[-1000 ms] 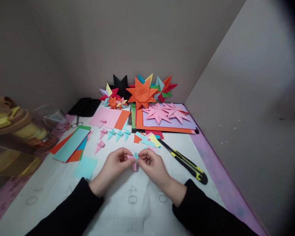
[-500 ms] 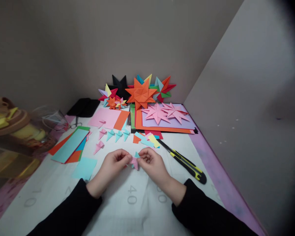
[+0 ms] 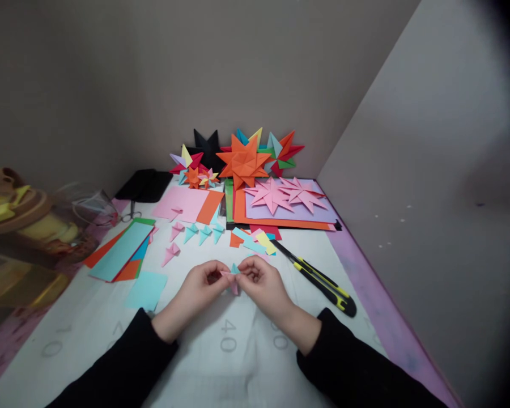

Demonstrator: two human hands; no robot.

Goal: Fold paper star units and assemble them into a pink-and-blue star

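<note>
We pinch the pink-and-teal folded piece [image 3: 234, 274] between our left hand [image 3: 206, 283] and right hand [image 3: 266, 287]; from it, the yellow-black cutter [image 3: 318, 280] lies to the right, small folded units [image 3: 204, 234] and paper scraps [image 3: 255, 241] just beyond; nothing blocks our fingers.

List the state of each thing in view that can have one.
Left hand: pinched shut on the pink-and-teal piece
Right hand: pinched shut on the same piece
Pink-and-teal piece: folded, held
Three teal pieces: folded, lying
Teal square: unfolded, flat
Large orange star: folded, propped up
Pink stars: folded, lying
Cutter: lying, blade unclear
Scissors: lying, open or shut unclear
</note>
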